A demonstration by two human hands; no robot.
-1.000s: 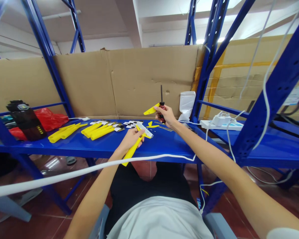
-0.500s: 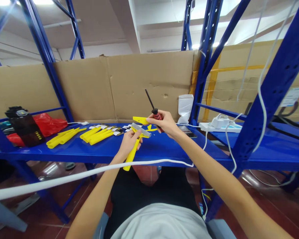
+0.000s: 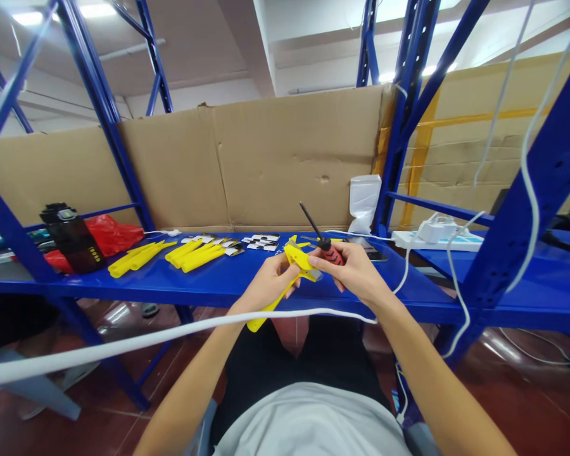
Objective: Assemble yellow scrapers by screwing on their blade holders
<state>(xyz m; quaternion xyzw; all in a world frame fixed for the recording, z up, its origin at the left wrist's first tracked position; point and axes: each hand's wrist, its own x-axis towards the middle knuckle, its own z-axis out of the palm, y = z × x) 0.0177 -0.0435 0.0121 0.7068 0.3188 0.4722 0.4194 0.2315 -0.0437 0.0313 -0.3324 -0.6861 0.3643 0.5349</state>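
My left hand point(image 3: 270, 283) is closed around the head end of a yellow scraper point(image 3: 262, 322), whose handle slants down toward my lap. A flat yellow plastic piece point(image 3: 298, 256) lies against the scraper's head, partly over its metal blade point(image 3: 315, 275). With finger and thumb my right hand point(image 3: 362, 269) presses on that piece's right end. The same hand also grips a screwdriver point(image 3: 332, 254) with a red and black handle, its dark shaft pointing up and left. Behind my hands, small yellow parts on the shelf are partly hidden.
Several yellow handles point(image 3: 194, 255) lie on the blue shelf point(image 3: 218, 285) to the left, near metal blades point(image 3: 261, 242). Farther left stand a dark bottle point(image 3: 73, 244) and a red bag point(image 3: 114, 232). A white cable point(image 3: 171, 330) crosses low in front. A power strip point(image 3: 460, 242) is at right.
The yellow piece in my right hand has come down onto the scraper's head; before, it was held apart above it. The screwdriver has moved down with that hand. The view has shifted slightly.
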